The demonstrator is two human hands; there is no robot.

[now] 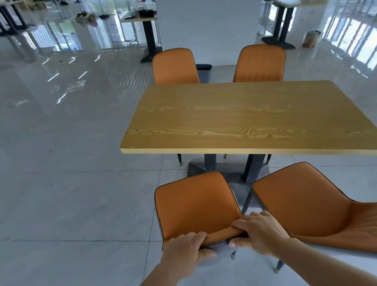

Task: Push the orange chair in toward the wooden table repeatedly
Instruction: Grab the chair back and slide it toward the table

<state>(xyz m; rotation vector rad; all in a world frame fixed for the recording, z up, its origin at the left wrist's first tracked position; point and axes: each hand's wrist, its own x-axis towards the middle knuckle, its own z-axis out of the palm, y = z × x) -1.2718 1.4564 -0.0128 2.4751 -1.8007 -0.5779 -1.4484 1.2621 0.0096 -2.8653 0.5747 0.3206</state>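
Head view: you have both hands on the orange chair [193, 207], gripping the top edge of its back. Your left hand [187, 247] and right hand [257, 231] are curled over it, fingers on the orange face and thumbs underneath. The chair stands on the floor [53, 190] at the near left of the wooden table [241, 119], just short of its near edge. Judged step: start of a push. The next move calls for a straight, level shove toward the table, keeping clear of the neighbouring chair [318, 208] just beside it. Count: one wooden table in use and four orange chairs, two near and two on the far side [175, 67] [260, 63].
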